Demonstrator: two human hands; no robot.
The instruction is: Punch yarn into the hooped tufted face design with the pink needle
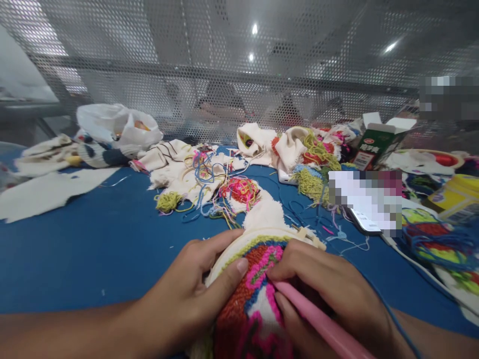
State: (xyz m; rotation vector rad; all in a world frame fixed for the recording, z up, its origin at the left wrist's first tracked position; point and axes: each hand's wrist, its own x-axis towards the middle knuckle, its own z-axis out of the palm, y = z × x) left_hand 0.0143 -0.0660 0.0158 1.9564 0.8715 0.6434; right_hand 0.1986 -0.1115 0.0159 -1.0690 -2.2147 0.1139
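My left hand (187, 294) grips the left rim of a round wooden embroidery hoop (262, 234), thumb lying over the fabric. The hoop holds cream cloth covered with looped yarn in red, pink, white, blue and green (250, 304). My right hand (329, 289) is closed around a pink punch needle pen (322, 324), whose tip is pressed into the pink yarn near the hoop's middle. A blue thread trails from my right wrist toward the lower right.
The blue table (93, 249) carries scraps of cream cloth and tangled yarn (239, 189), a white plastic bag (119, 127), a green carton (374, 142), a phone (364, 222), a yellow box (454, 194). A perforated metal screen (239, 75) stands behind.
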